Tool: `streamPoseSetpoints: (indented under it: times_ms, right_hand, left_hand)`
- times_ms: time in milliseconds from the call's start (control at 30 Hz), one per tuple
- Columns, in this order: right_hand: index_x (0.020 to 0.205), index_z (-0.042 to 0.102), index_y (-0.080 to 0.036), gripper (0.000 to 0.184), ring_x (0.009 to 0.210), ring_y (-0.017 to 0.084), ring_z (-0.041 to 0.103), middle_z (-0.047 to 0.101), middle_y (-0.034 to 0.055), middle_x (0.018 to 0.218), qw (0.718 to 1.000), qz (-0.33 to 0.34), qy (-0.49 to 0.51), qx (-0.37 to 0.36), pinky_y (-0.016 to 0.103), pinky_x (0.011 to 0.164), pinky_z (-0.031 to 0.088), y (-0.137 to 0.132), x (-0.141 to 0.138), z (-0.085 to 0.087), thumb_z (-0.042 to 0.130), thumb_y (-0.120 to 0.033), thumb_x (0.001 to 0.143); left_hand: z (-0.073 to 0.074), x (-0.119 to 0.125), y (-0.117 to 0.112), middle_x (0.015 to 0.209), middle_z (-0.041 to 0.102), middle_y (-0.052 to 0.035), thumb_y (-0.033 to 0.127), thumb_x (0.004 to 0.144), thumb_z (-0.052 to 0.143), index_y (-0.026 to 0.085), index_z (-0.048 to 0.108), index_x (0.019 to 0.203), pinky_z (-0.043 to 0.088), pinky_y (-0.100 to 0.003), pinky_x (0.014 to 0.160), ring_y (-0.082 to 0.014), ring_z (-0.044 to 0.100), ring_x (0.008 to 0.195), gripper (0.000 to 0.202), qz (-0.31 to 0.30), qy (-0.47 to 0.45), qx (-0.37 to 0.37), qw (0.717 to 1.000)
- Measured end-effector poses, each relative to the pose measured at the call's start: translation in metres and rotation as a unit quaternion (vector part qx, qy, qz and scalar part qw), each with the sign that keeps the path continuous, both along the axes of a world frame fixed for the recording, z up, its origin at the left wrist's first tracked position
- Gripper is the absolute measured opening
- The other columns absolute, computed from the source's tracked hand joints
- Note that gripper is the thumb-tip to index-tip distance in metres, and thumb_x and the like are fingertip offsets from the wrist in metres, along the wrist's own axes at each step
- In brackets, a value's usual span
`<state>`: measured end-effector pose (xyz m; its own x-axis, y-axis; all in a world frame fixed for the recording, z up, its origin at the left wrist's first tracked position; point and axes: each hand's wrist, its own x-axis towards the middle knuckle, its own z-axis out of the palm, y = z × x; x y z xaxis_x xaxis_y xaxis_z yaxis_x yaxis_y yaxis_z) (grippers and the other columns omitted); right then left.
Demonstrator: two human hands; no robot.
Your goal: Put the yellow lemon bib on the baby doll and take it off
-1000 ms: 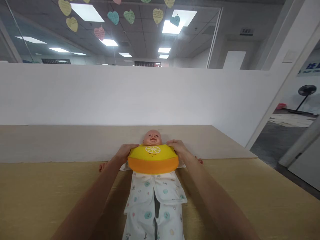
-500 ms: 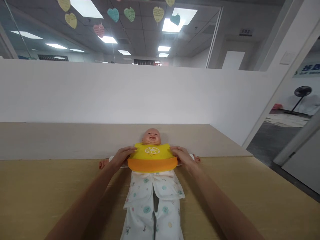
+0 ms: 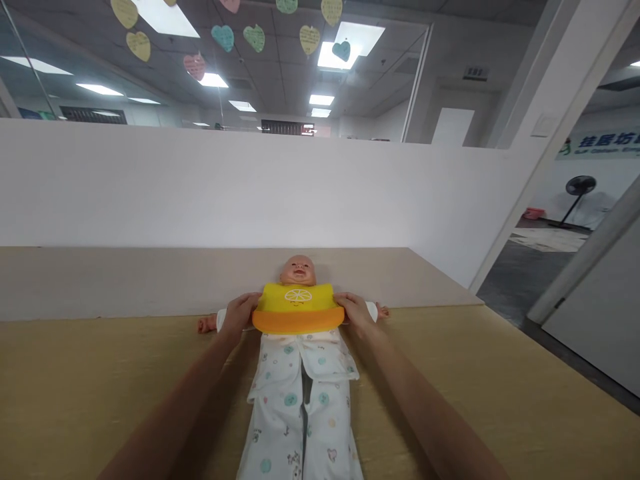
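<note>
A baby doll point(image 3: 299, 270) lies on its back, its head toward the white wall and its arms stretched out to the sides. It wears white printed clothes point(image 3: 285, 387), and a yellow bib point(image 3: 275, 297) with an orange pocket covers its chest. My left hand point(image 3: 241, 315) holds the bib's left edge, fingers curled at the rim. At the opposite edge, my right hand point(image 3: 356, 312) grips the bib the same way. Both thumbs are partly hidden.
The doll rests on a wooden table point(image 3: 100, 393), with a grey board point(image 3: 125, 283) along its back. Behind stands a white wall point(image 3: 210, 187) below glass with heart-shaped notes. To the right, a doorway shows a black fan point(image 3: 581, 185).
The view has shifted slightly to the right, so the doll sits a little further left. Both hands remain at the bib's sides, and its lower pocket edge appears slightly higher.
</note>
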<state>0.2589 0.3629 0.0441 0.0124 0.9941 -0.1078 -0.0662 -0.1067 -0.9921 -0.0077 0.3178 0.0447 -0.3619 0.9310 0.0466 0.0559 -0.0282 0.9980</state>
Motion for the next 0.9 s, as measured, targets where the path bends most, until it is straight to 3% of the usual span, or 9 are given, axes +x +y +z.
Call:
streamPoseSetpoints:
  times_ms: [100,233,300,367,433,567,700,900]
  right_hand:
    - [0.085,0.060,-0.018,0.023,0.062,0.014,0.058,0.064,0.0043,0.081,0.996,-0.031,-0.057,0.062,0.026,0.054,0.045,-0.016,0.015,-0.007,0.054,-0.034,0.070]
    - [0.089,0.060,-0.017,0.023,0.069,0.016,0.058,0.064,0.0067,0.085,0.968,-0.036,-0.184,0.169,0.029,0.066,0.047,-0.056,0.040,-0.022,0.048,-0.027,0.072]
    - [0.095,0.060,-0.017,0.030,0.072,0.017,0.058,0.064,0.0072,0.088,0.957,0.013,-0.227,0.181,0.030,0.067,0.047,-0.081,0.049,-0.031,0.047,-0.021,0.069]
    - [0.104,0.058,-0.017,0.038,0.077,0.017,0.060,0.064,0.0073,0.096,0.950,0.084,-0.239,0.185,0.029,0.070,0.047,-0.104,0.051,-0.037,0.048,-0.018,0.068]
    - [0.112,0.055,-0.018,0.044,0.086,0.019,0.060,0.063,0.0075,0.104,0.939,0.127,-0.250,0.197,0.029,0.076,0.047,-0.122,0.046,-0.041,0.051,-0.017,0.068]
    - [0.123,0.048,-0.016,0.050,0.102,0.022,0.057,0.060,0.0115,0.116,0.924,0.073,-0.325,0.188,0.032,0.089,0.043,-0.136,0.023,-0.040,0.051,-0.017,0.073]
    - [0.121,0.049,-0.012,0.046,0.112,0.022,0.054,0.058,0.0145,0.120,0.914,0.004,-0.379,0.143,0.030,0.093,0.040,-0.133,0.004,-0.038,0.044,-0.009,0.076]
    - [0.118,0.050,-0.013,0.044,0.109,0.021,0.056,0.060,0.0124,0.117,0.899,-0.024,-0.422,0.116,0.025,0.086,0.040,-0.129,-0.003,-0.038,0.046,-0.007,0.075]
  left_hand:
    - [-0.006,-0.001,-0.022,0.086,0.068,-0.0043,0.040,0.069,0.052,0.018,0.064,0.096,0.049,-0.029,0.069,-0.0191,0.062,0.081,0.037,0.019,0.070,0.013,0.997]
    - [-0.025,-0.002,-0.055,0.074,0.062,-0.0018,0.035,0.070,0.044,0.019,0.059,0.094,0.047,-0.031,0.072,-0.0180,0.058,0.072,0.032,0.070,0.202,0.048,0.976]
    - [-0.037,-0.002,-0.075,0.069,0.059,-0.0008,0.028,0.066,0.043,0.019,0.057,0.091,0.046,-0.031,0.068,-0.0170,0.055,0.065,0.030,0.038,0.235,0.053,0.970]
    - [-0.045,-0.001,-0.096,0.068,0.058,0.0000,0.023,0.062,0.044,0.019,0.056,0.091,0.046,-0.030,0.065,-0.0162,0.054,0.062,0.031,-0.032,0.266,0.044,0.963]
    - [-0.048,0.002,-0.116,0.075,0.061,-0.0007,0.022,0.062,0.046,0.019,0.056,0.096,0.047,-0.030,0.068,-0.0169,0.056,0.068,0.036,-0.081,0.299,0.032,0.950]
    - [-0.041,0.016,-0.136,0.103,0.063,-0.0051,0.028,0.067,0.053,0.020,0.053,0.109,0.045,-0.032,0.084,-0.0215,0.058,0.097,0.043,-0.074,0.370,0.007,0.926]
    - [-0.031,0.031,-0.137,0.098,0.064,-0.0083,0.029,0.076,0.049,0.016,0.054,0.107,0.044,-0.034,0.082,-0.0238,0.059,0.098,0.034,-0.033,0.460,-0.064,0.885]
    - [-0.020,0.043,-0.140,0.106,0.063,-0.0139,0.022,0.084,0.038,0.017,0.062,0.098,0.041,-0.039,0.083,-0.0290,0.059,0.102,0.028,-0.019,0.577,-0.133,0.806]
